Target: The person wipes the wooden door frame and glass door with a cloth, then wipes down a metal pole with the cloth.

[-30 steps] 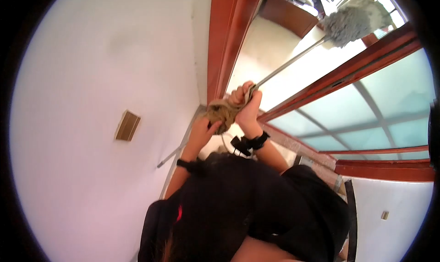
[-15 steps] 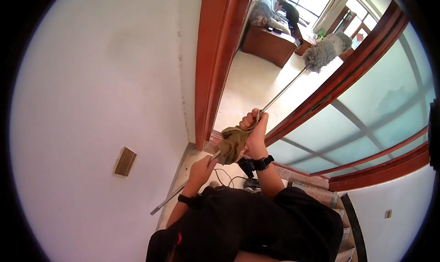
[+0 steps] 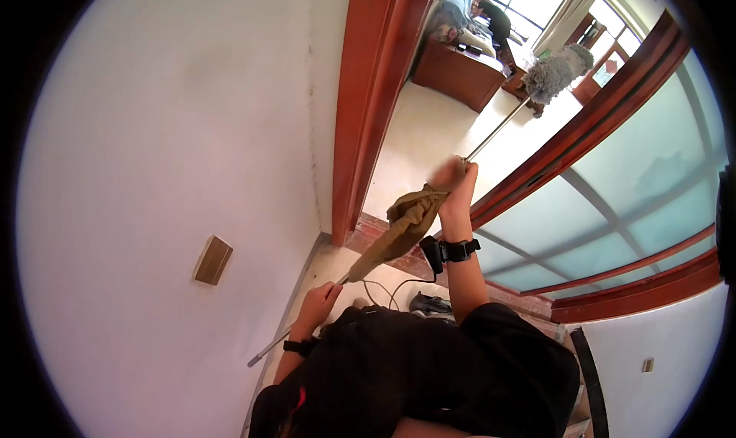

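A long thin metal pole (image 3: 491,135) runs diagonally across the view, with a fluffy grey duster head (image 3: 557,73) at its far end. My left hand (image 3: 316,308) is closed around the lower part of the pole, near its grey butt end (image 3: 254,360). Farther up, my right hand (image 3: 454,179) is wrapped around the pole, gripping a brownish-green cloth (image 3: 408,222); its fingers are partly blurred. The cloth hangs stretched along the pole from my right hand down to just above my left.
The pole passes through a doorway between a red-brown frame (image 3: 366,108) and a frosted glass panel (image 3: 644,154). Beyond it, a person (image 3: 494,22) bends beside a bed (image 3: 458,74). Shoes (image 3: 431,304) and a cable (image 3: 393,291) lie below. A switch plate (image 3: 213,260) is on the left wall.
My right hand has slid up the pole toward the duster head, and the bunched cloth has drawn out longer. My left hand sits slightly lower and farther left.
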Motion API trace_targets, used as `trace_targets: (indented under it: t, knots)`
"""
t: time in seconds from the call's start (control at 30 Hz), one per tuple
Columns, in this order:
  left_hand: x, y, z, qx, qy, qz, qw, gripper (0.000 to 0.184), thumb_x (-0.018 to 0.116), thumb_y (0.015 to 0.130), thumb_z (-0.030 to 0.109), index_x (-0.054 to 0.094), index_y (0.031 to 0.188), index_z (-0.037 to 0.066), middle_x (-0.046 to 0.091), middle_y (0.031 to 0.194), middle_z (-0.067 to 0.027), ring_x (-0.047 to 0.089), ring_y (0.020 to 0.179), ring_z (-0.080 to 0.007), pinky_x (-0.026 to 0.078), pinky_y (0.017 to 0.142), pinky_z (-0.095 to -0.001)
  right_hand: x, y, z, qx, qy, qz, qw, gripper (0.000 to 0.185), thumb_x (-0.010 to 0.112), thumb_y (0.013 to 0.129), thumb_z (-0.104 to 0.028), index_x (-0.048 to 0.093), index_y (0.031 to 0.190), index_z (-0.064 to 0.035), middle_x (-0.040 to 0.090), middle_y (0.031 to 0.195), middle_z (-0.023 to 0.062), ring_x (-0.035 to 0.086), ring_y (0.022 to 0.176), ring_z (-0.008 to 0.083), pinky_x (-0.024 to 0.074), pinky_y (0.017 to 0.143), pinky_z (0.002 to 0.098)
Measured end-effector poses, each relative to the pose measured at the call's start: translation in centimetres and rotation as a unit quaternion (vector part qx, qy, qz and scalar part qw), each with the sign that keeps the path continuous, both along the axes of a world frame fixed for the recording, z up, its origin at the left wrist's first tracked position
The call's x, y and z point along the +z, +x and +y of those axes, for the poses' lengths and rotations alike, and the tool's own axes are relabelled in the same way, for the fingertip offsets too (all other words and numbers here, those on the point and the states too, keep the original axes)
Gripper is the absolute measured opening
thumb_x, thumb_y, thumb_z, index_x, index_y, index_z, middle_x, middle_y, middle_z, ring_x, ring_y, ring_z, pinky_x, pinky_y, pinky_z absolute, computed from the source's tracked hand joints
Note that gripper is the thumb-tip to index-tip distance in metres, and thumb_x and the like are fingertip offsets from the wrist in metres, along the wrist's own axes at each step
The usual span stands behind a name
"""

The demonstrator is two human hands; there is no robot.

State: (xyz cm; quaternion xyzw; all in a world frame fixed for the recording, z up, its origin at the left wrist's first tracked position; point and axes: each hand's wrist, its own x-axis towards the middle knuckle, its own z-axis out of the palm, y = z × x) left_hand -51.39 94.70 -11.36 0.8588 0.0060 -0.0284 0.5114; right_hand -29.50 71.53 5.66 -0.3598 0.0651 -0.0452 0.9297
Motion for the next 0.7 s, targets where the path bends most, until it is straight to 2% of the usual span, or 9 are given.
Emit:
trace_targets:
  t: [0.2, 0.3, 0.53, 0.63, 0.7]
  knots:
    - [2.0, -0.2, 0.1, 0.046, 0.048, -0.049, 0.997, 0.034, 0.052, 0.091, 0.031, 0.055, 0.076, 0.001, 0.055, 0.067, -0.0205, 0.053, 0.064, -0.0401, 0.039, 0.053, -0.0439, 0.0, -0.2, 1.0, -0.037, 0.041, 0.0, 0.998, 0.021, 0.039, 0.087, -0.029, 0.042, 0.075, -0.0115, 0.023, 0.055, -0.0028, 0.022, 0.048, 0.0103, 0.0206, 0.044, 0.0259]
    - [2.9, 0.5, 0.1, 0.067, 0.068, -0.076, 0.993, 0.035, 0.052, 0.091, 0.031, 0.051, 0.072, 0.001, 0.054, 0.065, -0.0201, 0.053, 0.062, -0.0407, 0.038, 0.051, -0.0447, -0.9, -1.2, 2.8, -0.02, 0.071, 0.027, 0.997, 0.019, 0.041, 0.086, -0.029, 0.045, 0.078, -0.0126, 0.029, 0.056, -0.0019, 0.027, 0.049, 0.0117, 0.0239, 0.046, 0.0264]
    - [4.4, 1.2, -0.8, 0.08, 0.072, -0.073, 0.992, 0.034, 0.053, 0.09, 0.03, 0.052, 0.073, 0.001, 0.053, 0.064, -0.0204, 0.052, 0.061, -0.0415, 0.038, 0.05, -0.0445, -2.2, -4.7, 6.7, -0.003, 0.054, 0.112, 0.992, 0.029, 0.038, 0.088, -0.036, 0.041, 0.069, -0.0135, 0.034, 0.058, -0.0003, 0.033, 0.052, 0.0144, 0.0298, 0.048, 0.0281]
    - [4.5, 1.2, -1.1, 0.08, 0.071, -0.069, 0.992, 0.031, 0.053, 0.091, 0.025, 0.053, 0.075, -0.001, 0.052, 0.063, -0.0203, 0.05, 0.055, -0.0375, 0.039, 0.05, -0.0394, -2.7, -5.7, 6.8, 0.063, 0.042, 0.104, 0.992, 0.033, 0.034, 0.089, -0.038, 0.037, 0.067, -0.0135, 0.034, 0.058, 0.0015, 0.035, 0.051, 0.0156, 0.032, 0.049, 0.0292]
    - [4.3, 1.0, -1.1, 0.082, 0.068, -0.07, 0.992, 0.034, 0.052, 0.091, 0.03, 0.052, 0.073, 0.001, 0.052, 0.063, -0.02, 0.051, 0.061, -0.0418, 0.038, 0.051, -0.0452, -2.7, -5.5, 6.6, 0.068, 0.03, 0.109, 0.991, 0.033, 0.034, 0.089, -0.038, 0.036, 0.067, -0.0135, 0.034, 0.058, 0.0016, 0.035, 0.051, 0.0158, 0.0321, 0.048, 0.0296]
